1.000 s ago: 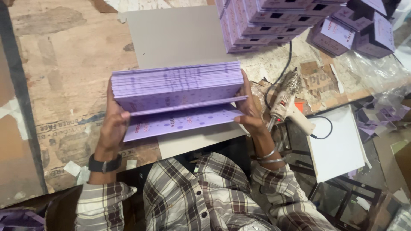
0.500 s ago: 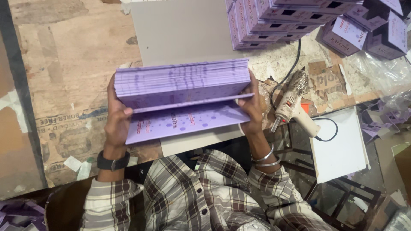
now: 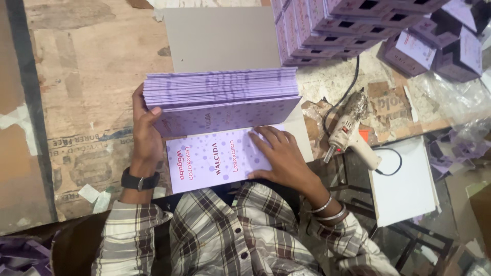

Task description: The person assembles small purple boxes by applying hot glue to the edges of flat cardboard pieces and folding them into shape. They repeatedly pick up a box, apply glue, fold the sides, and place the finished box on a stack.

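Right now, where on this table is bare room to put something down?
Bare wood lies left of the purple card stack, past the left hand. The grey board behind the stack is bare too. The right is crowded: purple boxes, glue gun, scraps.

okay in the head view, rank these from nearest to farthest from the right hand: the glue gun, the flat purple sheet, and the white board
1. Purple sheet: under the right hand, which lies flat on it.
2. Glue gun: on the table just past that hand, toward the right edge.
3. White board: beyond the gun, off the table's right edge.
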